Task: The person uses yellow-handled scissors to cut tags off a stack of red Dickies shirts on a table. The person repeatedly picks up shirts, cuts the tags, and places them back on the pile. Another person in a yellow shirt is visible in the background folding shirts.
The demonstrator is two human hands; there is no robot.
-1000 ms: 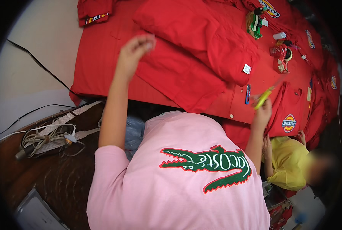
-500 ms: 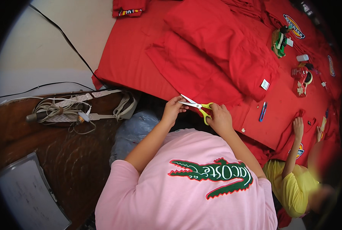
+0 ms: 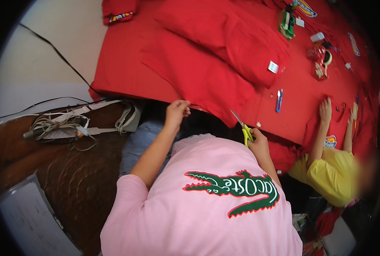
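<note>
My right hand (image 3: 259,143) grips yellow-handled scissors (image 3: 246,135) by the finger loops. Their blades look closed and point up and left, beside the near edge of a red garment (image 3: 207,81) spread on the table. My left hand (image 3: 177,113) is closed in a pinch at the garment's left near corner, by the table edge. Whatever lies between its fingertips is too small to make out. A white label (image 3: 273,67) shows on the garment's folded part.
The red-covered table (image 3: 126,64) holds a blue cutter (image 3: 279,101), a green tape dispenser (image 3: 287,25), a red container (image 3: 319,62) and more red garments. A co-worker in a yellow shirt (image 3: 330,175) works at the right. Coiled cables (image 3: 55,126) lie at the left.
My hands have moved apart. The scissors have gone right, away from my left hand, and their open blades have come together. The whole view has shifted slightly.
</note>
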